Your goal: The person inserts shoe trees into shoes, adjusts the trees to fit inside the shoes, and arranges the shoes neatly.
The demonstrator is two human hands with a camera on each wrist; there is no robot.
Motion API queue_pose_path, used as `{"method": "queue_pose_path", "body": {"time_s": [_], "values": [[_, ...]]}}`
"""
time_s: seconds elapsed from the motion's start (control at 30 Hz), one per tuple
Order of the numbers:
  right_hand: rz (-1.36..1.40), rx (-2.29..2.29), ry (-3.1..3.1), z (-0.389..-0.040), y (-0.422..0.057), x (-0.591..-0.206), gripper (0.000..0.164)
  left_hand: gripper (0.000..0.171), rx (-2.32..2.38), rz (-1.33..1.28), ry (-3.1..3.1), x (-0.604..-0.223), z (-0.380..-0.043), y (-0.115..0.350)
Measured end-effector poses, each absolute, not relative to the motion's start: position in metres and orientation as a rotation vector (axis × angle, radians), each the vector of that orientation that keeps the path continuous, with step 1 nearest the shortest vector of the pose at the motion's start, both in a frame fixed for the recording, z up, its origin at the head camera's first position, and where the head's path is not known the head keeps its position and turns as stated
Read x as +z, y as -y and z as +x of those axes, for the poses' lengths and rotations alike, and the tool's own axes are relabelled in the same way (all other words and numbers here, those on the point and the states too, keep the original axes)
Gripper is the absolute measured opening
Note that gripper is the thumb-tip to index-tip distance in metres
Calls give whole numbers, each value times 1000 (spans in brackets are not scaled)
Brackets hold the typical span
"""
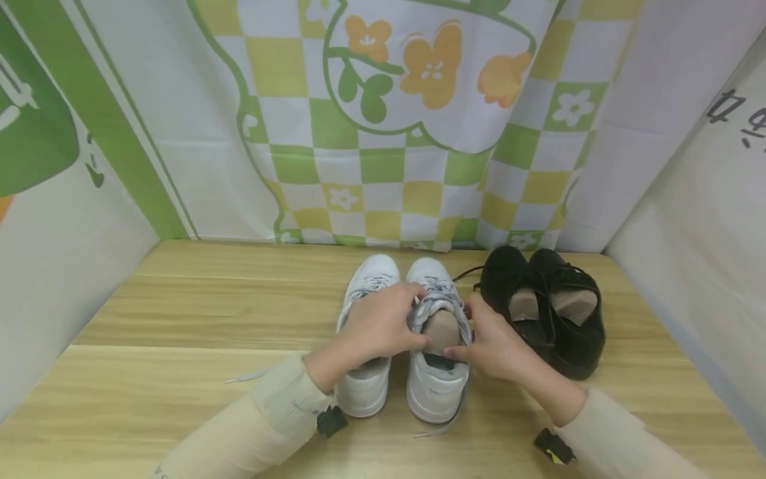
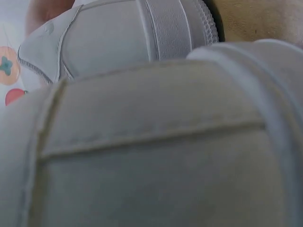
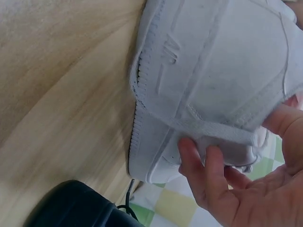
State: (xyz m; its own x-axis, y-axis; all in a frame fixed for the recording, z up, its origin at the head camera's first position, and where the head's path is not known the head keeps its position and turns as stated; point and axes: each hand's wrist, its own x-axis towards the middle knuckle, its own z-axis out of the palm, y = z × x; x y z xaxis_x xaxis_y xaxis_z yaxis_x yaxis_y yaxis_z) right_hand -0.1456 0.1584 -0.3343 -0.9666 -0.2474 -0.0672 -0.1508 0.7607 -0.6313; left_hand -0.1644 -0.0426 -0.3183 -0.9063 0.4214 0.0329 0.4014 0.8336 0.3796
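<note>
Two white lace-up shoes stand side by side on a wooden tabletop, toes away from me. My left hand [image 1: 385, 322] reaches over the left shoe [image 1: 363, 394] and holds the right shoe [image 1: 438, 399] by its left side, fingers near the laces [image 1: 439, 293] and thumb at the opening. On the other side, my right hand [image 1: 498, 340] pinches the collar, thumb at the opening and fingers [image 3: 215, 172] against the outer side. A beige insole [image 1: 441, 332] shows inside that shoe. Close white shoe panels [image 2: 156, 109] fill the left wrist view, hiding the left fingers' contact.
A pair of black lace-up shoes [image 1: 589, 356] stands just right of my right hand. One loose lace end [image 1: 245, 377] lies left of the white shoes, another [image 1: 439, 431] behind the right heel. A patterned curtain [image 1: 383, 179] hangs along the tabletop's [image 1: 197, 319] far edge.
</note>
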Motion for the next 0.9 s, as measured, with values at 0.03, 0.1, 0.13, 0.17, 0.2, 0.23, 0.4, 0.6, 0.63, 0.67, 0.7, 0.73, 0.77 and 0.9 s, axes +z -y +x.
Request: {"method": "queue_pose_path", "body": {"time_s": [0.03,0.1,0.13,0.17,0.2,0.23,0.4,0.6,0.63,0.67,0.7,0.73,0.77,0.9], "values": [[-319,-962,-2832,-146,-157,-335,60,66,604,652,-2955,-318,-165,43],[-341,-918,-2869,-147,-156,-336,60,63,622,634,-2952,-319,-165,42],[-357,-896,-2877,-148,-156,-336,60,61,628,628,-2951,-320,-165,42],[-373,-881,-2870,-148,-157,-336,59,60,632,625,-2951,-321,-165,42],[-382,-876,-2855,-149,-159,-335,57,59,635,625,-2951,-322,-165,41],[-394,-884,-2834,-149,-162,-334,55,59,640,623,-2947,-323,-164,41],[-392,-951,-2762,-152,-170,-331,50,56,636,624,-2952,-326,-163,39],[-366,-858,-2896,-153,-162,-329,49,51,584,612,-3004,-322,-166,36],[-355,-840,-2915,-153,-161,-328,49,50,577,611,-3007,-322,-166,36],[-338,-821,-2931,-154,-160,-328,48,49,571,610,-3011,-322,-167,36],[-326,-808,-2942,-154,-158,-328,49,49,564,610,-3013,-322,-168,36],[-314,-799,-2949,-155,-158,-328,50,49,558,613,-3014,-322,-168,35],[-303,-793,-2951,-155,-157,-328,51,49,555,616,-3016,-322,-169,35],[-269,-787,-2958,-157,-155,-331,53,48,552,628,-3026,-323,-170,35]]}}
